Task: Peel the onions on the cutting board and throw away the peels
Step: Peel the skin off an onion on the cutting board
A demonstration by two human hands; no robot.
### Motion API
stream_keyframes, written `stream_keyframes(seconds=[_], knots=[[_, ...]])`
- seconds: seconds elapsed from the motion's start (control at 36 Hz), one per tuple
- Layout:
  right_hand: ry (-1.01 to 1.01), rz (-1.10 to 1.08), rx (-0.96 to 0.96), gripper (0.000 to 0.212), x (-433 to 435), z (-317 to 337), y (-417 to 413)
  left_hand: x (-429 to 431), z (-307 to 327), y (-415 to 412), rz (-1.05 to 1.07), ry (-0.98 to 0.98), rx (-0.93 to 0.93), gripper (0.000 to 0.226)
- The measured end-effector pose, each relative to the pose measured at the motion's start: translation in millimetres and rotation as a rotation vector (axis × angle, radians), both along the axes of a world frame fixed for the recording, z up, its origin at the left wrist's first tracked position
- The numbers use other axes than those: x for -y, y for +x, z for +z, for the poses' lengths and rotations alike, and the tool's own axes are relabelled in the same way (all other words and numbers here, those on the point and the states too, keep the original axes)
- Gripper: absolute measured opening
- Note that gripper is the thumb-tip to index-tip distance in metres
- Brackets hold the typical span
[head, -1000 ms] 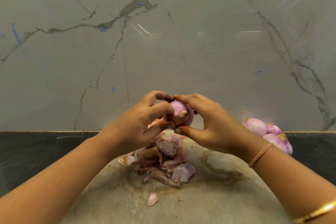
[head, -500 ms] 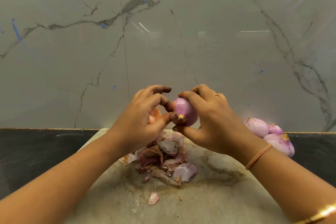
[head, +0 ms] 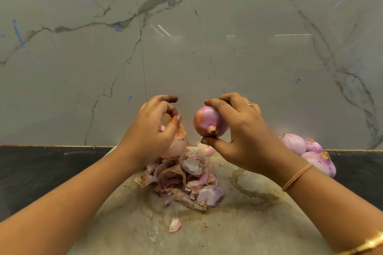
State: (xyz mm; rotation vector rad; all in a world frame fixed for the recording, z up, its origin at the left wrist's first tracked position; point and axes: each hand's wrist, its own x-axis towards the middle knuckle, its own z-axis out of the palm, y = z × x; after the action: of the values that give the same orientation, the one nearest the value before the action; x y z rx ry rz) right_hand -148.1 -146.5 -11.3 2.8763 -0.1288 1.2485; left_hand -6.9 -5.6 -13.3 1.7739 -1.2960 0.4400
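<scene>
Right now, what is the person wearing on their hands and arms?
Both forearms are bare, no sleeves in view. The right hand has a thin gold ring on one finger; its wrist carries a slim tan band, and a gold bangle sits further up that forearm. The left hand and its arm wear nothing visible.

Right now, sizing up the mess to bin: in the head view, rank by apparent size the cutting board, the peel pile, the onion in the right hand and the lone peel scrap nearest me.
1. cutting board
2. peel pile
3. onion, raised nearer the camera, so flattered
4. lone peel scrap
</scene>
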Motion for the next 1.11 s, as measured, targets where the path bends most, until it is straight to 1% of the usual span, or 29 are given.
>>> stream_keyframes(seconds=[0.06,0.11,0.17,0.19,0.28,0.44,0.58,0.69,0.75,0.81,0.89,0.92,0.97,1.0,1.08,1.11], knots=[[0.015,0.008,-0.007,0.066,1,0,0,-1,1,3,0.055,-0.004,-0.018,0.020],[0.028,0.016,-0.016,0.067,2,0,0,-1,2,3,0.055,-0.008,-0.016,0.018],[0.029,0.022,-0.020,0.067,2,0,0,-2,3,-2,-0.012,-0.017,-0.062,0.013],[0.022,0.025,-0.020,0.067,2,0,0,-2,4,-6,-0.055,-0.016,-0.103,0.014],[-0.020,0.029,-0.020,0.065,0,0,0,-2,3,-18,-0.167,-0.001,-0.209,0.025],[-0.138,0.045,-0.042,0.063,-4,-4,3,-1,2,-23,-0.283,-0.013,-0.314,0.026],[-0.172,0.059,-0.040,0.062,-4,-4,3,-2,4,-22,-0.296,-0.006,-0.300,0.025],[-0.162,0.072,-0.042,0.061,-5,-4,3,-2,6,-22,-0.305,-0.007,-0.247,0.022],[-0.149,0.079,-0.057,0.062,-5,-4,2,-3,5,-20,-0.281,-0.015,-0.210,0.030],[-0.107,0.098,-0.077,0.065,-6,-3,1,-3,5,-15,-0.218,-0.046,-0.150,0.030],[-0.078,0.112,-0.081,0.066,-7,-1,1,-4,4,-9,-0.170,-0.080,-0.148,0.035],[-0.078,0.106,-0.083,0.067,-8,-1,1,-4,3,-10,-0.172,-0.082,-0.156,0.033],[-0.065,0.092,-0.087,0.067,-7,-1,1,-3,2,-13,-0.215,-0.083,-0.199,0.021],[-0.059,0.085,-0.084,0.066,-6,-1,1,-3,2,-16,-0.246,-0.078,-0.222,0.021],[-0.071,0.069,-0.078,0.062,-6,-1,-1,-2,1,-20,-0.284,-0.046,-0.192,0.037],[-0.084,0.067,-0.077,0.061,-7,-1,0,-2,1,-21,-0.283,-0.040,-0.181,0.038]])
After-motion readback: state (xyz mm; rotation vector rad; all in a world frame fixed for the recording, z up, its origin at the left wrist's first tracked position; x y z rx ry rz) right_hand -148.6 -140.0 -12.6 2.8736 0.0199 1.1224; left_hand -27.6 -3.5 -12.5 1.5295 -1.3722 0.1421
